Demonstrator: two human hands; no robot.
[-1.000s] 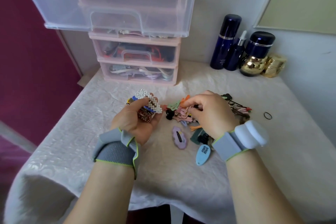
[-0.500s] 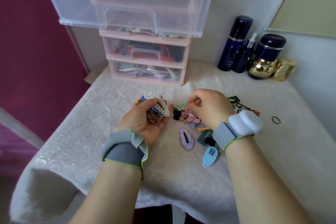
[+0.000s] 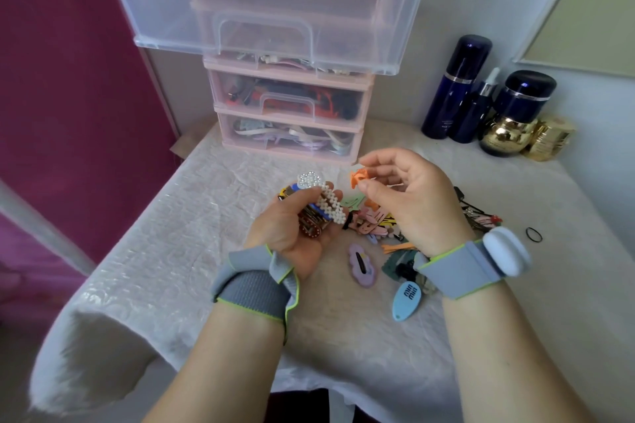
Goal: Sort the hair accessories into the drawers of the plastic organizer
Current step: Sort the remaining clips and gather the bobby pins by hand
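White cloth covers the counter (image 3: 154, 251), where my left hand (image 3: 295, 227) grips a bundle of clips (image 3: 318, 208) and my right hand (image 3: 409, 196) pinches an orange clip (image 3: 358, 178) above the mid-counter pile (image 3: 374, 220); I'd add it without loosening the bundle, then empty into the open drawer (image 3: 261, 14) at the back edge.

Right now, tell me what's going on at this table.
A person is sorting hair clips. The left hand grips a bunch of clips, a pearl clip on top. The right hand pinches a small orange claw clip above the pile on the table. The organizer's top drawer is pulled out; more clips still lie loose.
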